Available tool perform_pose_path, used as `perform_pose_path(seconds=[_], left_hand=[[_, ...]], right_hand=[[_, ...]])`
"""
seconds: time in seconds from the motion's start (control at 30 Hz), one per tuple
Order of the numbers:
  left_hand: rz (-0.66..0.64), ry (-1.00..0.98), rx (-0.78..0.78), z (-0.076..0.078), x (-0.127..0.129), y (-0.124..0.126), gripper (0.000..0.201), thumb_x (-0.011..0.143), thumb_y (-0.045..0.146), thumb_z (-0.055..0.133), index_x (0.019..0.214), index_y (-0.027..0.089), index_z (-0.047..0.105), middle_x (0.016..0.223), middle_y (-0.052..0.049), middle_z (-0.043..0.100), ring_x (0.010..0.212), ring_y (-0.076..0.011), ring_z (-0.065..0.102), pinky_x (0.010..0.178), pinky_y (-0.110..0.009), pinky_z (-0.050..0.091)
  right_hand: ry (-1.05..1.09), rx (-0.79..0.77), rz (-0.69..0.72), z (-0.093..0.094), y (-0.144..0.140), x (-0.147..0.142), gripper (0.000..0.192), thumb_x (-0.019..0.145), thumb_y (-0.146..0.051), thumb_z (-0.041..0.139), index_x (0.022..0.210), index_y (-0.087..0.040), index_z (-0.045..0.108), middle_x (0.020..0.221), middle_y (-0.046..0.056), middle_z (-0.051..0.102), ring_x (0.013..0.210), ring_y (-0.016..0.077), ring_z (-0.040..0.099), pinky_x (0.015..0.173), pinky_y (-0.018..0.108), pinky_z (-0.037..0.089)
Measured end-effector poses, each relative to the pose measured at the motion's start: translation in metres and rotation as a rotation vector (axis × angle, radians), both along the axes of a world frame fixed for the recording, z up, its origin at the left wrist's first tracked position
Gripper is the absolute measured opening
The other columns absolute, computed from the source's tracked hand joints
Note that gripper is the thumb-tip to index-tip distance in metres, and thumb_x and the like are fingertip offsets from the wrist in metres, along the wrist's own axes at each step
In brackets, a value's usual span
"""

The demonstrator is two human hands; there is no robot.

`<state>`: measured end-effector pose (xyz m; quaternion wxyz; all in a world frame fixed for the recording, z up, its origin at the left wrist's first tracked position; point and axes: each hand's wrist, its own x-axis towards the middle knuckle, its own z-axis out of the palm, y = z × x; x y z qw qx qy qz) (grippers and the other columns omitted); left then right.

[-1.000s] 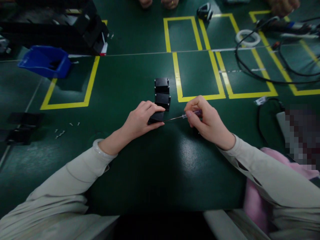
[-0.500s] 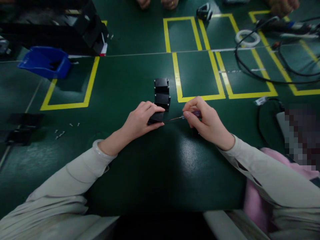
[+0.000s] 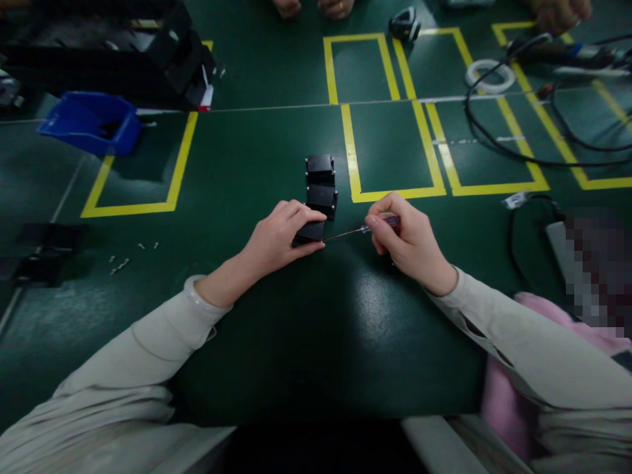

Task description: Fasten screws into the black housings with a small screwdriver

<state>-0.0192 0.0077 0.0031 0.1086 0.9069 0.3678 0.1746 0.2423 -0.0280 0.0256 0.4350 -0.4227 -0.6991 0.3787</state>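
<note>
My left hand [image 3: 276, 234] is closed on a small black block [image 3: 310, 232], with fingers on its far side and the thumb along the near side. In my right hand [image 3: 407, 237] is a screwdriver [image 3: 388, 224], its thin shaft pointing left. The shaft's tip meets the block's right end near a screw, beside my left thumb. Two similar black blocks, one farther [image 3: 320, 164] and one nearer [image 3: 320, 196], lie in a row beyond the held one, with small screws at their ends. My left fingers cover part of the held block.
Several loose screws [image 3: 120, 265] lie at left, near black parts [image 3: 37, 270]. A blue bin [image 3: 93, 125] stands by a black rack [image 3: 162, 59]. Yellow tape marks the green table. Cables [image 3: 474, 122], a tape roll [image 3: 488, 76] and another person's hands [image 3: 336, 6] are beyond.
My right hand and the screwdriver handle have shifted slightly to the right, and the grip has turned a little. My left hand and the block stay in place.
</note>
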Motion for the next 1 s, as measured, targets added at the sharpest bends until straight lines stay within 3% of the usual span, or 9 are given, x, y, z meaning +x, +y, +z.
perform_pose_path(seconds=[0.27,0.53,0.73,0.83,1.0], left_hand=[[-0.001,-0.003,-0.012,0.0000,0.0001,0.0002,0.042,0.094,0.043,0.065,0.129,0.021,0.056,0.119,-0.010,0.063,0.112,-0.0277,0.057,0.088,-0.040,0.052],[0.002,-0.004,-0.015,-0.0002,0.0010,0.0003,0.042,0.094,0.044,0.065,0.129,0.021,0.056,0.120,-0.010,0.064,0.112,-0.0277,0.057,0.089,-0.041,0.051],[-0.002,-0.005,-0.010,-0.0004,0.0009,0.0001,0.042,0.094,0.044,0.065,0.128,0.021,0.057,0.119,-0.010,0.064,0.111,-0.0275,0.057,0.089,-0.041,0.051],[-0.004,-0.006,-0.008,-0.0002,0.0001,0.0002,0.042,0.094,0.044,0.065,0.129,0.021,0.056,0.119,-0.010,0.063,0.111,-0.0275,0.057,0.088,-0.041,0.051],[-0.001,-0.003,-0.013,0.0004,-0.0001,0.0001,0.042,0.094,0.044,0.065,0.129,0.021,0.056,0.120,-0.010,0.063,0.111,-0.0274,0.057,0.088,-0.041,0.051]], right_hand=[[-0.002,0.044,-0.039,-0.0048,-0.0007,0.0000,0.005,0.096,-0.021,0.058,0.096,-0.019,0.053,0.081,-0.001,0.058,0.067,0.0075,0.057,0.057,0.022,0.040],[0.002,0.015,-0.018,-0.0042,-0.0002,-0.0002,0.013,0.099,-0.029,0.058,0.092,-0.021,0.051,0.061,-0.008,0.050,0.045,0.0049,0.045,0.047,0.023,0.032],[-0.007,0.021,-0.034,-0.0031,-0.0007,-0.0003,0.011,0.095,-0.018,0.058,0.102,-0.021,0.051,0.067,-0.007,0.049,0.056,0.0080,0.048,0.056,0.025,0.037],[-0.008,0.011,-0.012,-0.0012,-0.0004,0.0001,0.007,0.097,-0.023,0.058,0.096,-0.020,0.051,0.062,-0.008,0.050,0.051,0.0066,0.047,0.053,0.024,0.036],[0.040,-0.034,0.036,0.0009,0.0003,0.0007,0.019,0.100,-0.035,0.056,0.089,-0.021,0.049,0.054,-0.010,0.047,0.041,0.0053,0.043,0.043,0.022,0.030]])
